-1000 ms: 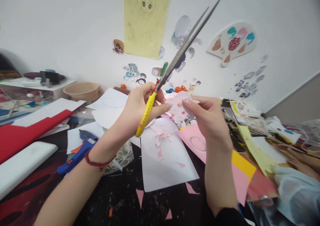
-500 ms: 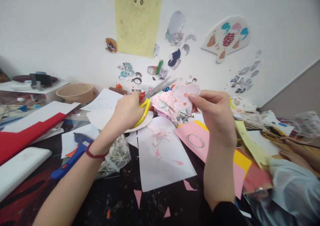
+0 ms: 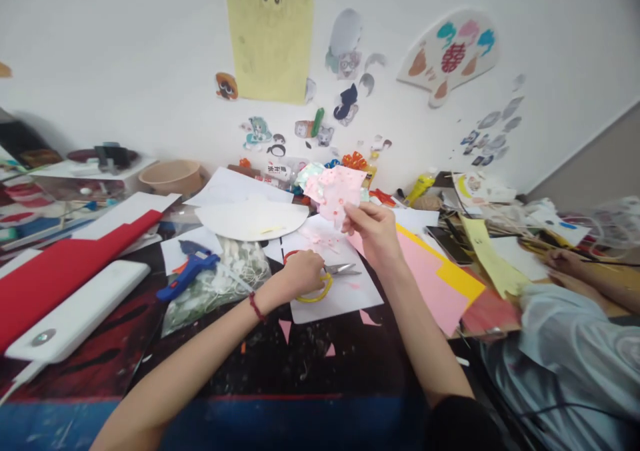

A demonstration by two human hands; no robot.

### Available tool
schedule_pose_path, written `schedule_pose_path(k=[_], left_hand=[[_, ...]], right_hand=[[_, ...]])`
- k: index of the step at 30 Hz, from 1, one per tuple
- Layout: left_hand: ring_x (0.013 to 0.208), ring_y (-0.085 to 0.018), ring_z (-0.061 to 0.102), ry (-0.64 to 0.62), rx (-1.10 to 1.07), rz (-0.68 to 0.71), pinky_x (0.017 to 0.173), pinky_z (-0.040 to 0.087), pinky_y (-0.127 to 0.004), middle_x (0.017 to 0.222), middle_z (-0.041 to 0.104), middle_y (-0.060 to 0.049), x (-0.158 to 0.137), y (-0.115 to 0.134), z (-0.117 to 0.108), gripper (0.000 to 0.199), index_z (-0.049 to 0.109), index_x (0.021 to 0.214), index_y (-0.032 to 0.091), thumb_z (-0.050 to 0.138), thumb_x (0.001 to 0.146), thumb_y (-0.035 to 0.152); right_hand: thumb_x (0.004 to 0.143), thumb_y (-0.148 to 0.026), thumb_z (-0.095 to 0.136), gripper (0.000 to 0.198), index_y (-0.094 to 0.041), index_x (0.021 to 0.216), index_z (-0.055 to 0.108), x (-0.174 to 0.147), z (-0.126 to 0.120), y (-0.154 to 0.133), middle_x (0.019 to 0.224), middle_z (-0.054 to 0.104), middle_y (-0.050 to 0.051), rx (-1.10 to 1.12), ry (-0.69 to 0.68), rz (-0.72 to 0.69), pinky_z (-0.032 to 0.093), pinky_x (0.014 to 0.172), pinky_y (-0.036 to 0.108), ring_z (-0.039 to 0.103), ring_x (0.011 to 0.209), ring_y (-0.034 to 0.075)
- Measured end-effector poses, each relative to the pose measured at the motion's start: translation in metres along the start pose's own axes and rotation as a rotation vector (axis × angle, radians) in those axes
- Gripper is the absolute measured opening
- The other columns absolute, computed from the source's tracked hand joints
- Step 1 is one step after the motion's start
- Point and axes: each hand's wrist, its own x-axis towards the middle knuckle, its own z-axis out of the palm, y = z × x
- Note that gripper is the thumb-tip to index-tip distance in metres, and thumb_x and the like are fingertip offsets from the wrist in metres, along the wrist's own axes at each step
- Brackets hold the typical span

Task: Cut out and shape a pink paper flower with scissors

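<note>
My left hand [image 3: 304, 276] is closed on a pair of scissors [image 3: 344, 270] with red and yellow handles. Their blades point right, low over a white sheet of paper [image 3: 310, 312]. Higher and further right, my right hand [image 3: 374, 231] pinches the lower corner of a pale pink piece with red flower prints [image 3: 338, 201], thin like cloth. It is held upright in front of a heap of patterned scraps [image 3: 309, 178], whose edges blend with it. Small pink offcuts [image 3: 285, 330] lie on the dark table and on the sheet.
On the left are a blue glue gun [image 3: 190, 274], a bag of white strings [image 3: 227, 264], a white power bank [image 3: 83, 308] and red board [image 3: 75, 258]. Pink and yellow paper [image 3: 430, 284] lies right. Another person's sleeve [image 3: 570, 331] and hands are at the far right.
My left hand has brought the scissors down from beside the pink piece to over the white sheet. My right hand, still pinching the piece, has moved left and slightly lower. The view has shifted.
</note>
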Motion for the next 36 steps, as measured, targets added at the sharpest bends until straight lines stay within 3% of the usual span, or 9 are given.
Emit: schedule_pose_path(k=[3, 6, 7, 9, 11, 13, 18, 24, 36], left_hand=[[0.110, -0.023, 0.064, 0.109, 0.022, -0.031, 0.093, 0.057, -0.044, 0.129, 0.062, -0.011, -0.015, -0.002, 0.007, 0.036, 0.060, 0.127, 0.017, 0.061, 0.097, 0.037], [0.108, -0.024, 0.065, 0.295, 0.057, -0.118, 0.093, 0.056, -0.046, 0.124, 0.064, -0.012, -0.027, -0.012, -0.004, 0.037, 0.060, 0.126, 0.014, 0.061, 0.097, 0.036], [0.110, -0.027, 0.064, 0.370, 0.063, -0.148, 0.095, 0.054, -0.048, 0.123, 0.064, -0.016, -0.029, -0.015, -0.009, 0.038, 0.059, 0.127, 0.010, 0.059, 0.097, 0.034], [0.128, -0.034, 0.053, 0.520, 0.071, -0.184, 0.103, 0.048, -0.051, 0.139, 0.054, -0.025, -0.032, -0.023, -0.015, 0.057, 0.045, 0.142, 0.005, 0.059, 0.097, 0.037], [0.139, -0.037, 0.043, 0.648, 0.074, -0.133, 0.108, 0.044, -0.050, 0.153, 0.041, -0.028, -0.030, -0.028, -0.014, 0.075, 0.031, 0.151, 0.004, 0.063, 0.094, 0.041], [0.139, -0.037, 0.043, 0.728, 0.080, -0.050, 0.107, 0.044, -0.049, 0.156, 0.039, -0.027, -0.026, -0.032, -0.007, 0.075, 0.031, 0.151, 0.005, 0.064, 0.093, 0.039], [0.135, -0.034, 0.048, 0.695, 0.073, -0.027, 0.106, 0.041, -0.047, 0.153, 0.046, -0.023, -0.018, -0.037, 0.012, 0.061, 0.037, 0.149, 0.007, 0.057, 0.094, 0.025], [0.129, -0.030, 0.053, 0.652, 0.115, -0.062, 0.102, 0.039, -0.046, 0.151, 0.051, -0.018, -0.018, -0.035, 0.014, 0.053, 0.041, 0.147, 0.010, 0.046, 0.094, 0.018], [0.129, -0.027, 0.054, 0.696, -0.024, -0.032, 0.098, 0.041, -0.040, 0.142, 0.057, -0.017, -0.020, -0.039, 0.021, 0.050, 0.045, 0.140, 0.013, 0.051, 0.091, 0.014]], right_hand=[[0.074, -0.039, 0.079, 0.029, -0.017, 0.060, 0.069, -0.009, 0.001, 0.035, 0.060, 0.066, 0.001, 0.026, 0.027, 0.081, 0.040, 0.049, 0.024, 0.060, 0.050, 0.010], [0.074, -0.042, 0.079, 0.031, -0.016, 0.061, 0.068, -0.011, 0.006, 0.062, 0.062, 0.068, 0.002, 0.042, 0.058, 0.118, 0.040, 0.047, 0.024, 0.060, 0.048, 0.010], [0.074, -0.043, 0.079, 0.032, -0.016, 0.061, 0.068, -0.011, 0.008, 0.070, 0.063, 0.069, 0.003, 0.044, 0.061, 0.125, 0.040, 0.047, 0.024, 0.060, 0.047, 0.010], [0.076, -0.046, 0.077, 0.034, -0.015, 0.063, 0.068, -0.013, 0.012, 0.082, 0.066, 0.071, 0.005, 0.042, 0.052, 0.137, 0.042, 0.048, 0.024, 0.061, 0.048, 0.011], [0.076, -0.048, 0.077, 0.035, -0.015, 0.066, 0.070, -0.016, 0.015, 0.093, 0.069, 0.073, 0.006, 0.029, 0.026, 0.153, 0.044, 0.049, 0.025, 0.062, 0.050, 0.011], [0.076, -0.049, 0.077, 0.036, -0.015, 0.067, 0.071, -0.021, 0.017, 0.101, 0.070, 0.074, 0.007, 0.008, -0.012, 0.171, 0.045, 0.051, 0.026, 0.062, 0.053, 0.012], [0.072, -0.050, 0.080, 0.039, -0.017, 0.058, 0.065, -0.031, 0.019, 0.113, 0.061, 0.068, 0.002, -0.056, -0.062, 0.187, 0.044, 0.058, 0.027, 0.060, 0.061, 0.014], [0.075, -0.047, 0.079, 0.036, -0.017, 0.060, 0.064, -0.034, 0.016, 0.118, 0.059, 0.059, -0.002, -0.129, -0.100, 0.167, 0.038, 0.059, 0.027, 0.049, 0.059, 0.010], [0.078, -0.041, 0.077, 0.025, -0.019, 0.069, 0.071, -0.036, 0.013, 0.118, 0.067, 0.065, -0.001, -0.209, -0.173, 0.122, 0.045, 0.062, 0.028, 0.057, 0.065, 0.012]])
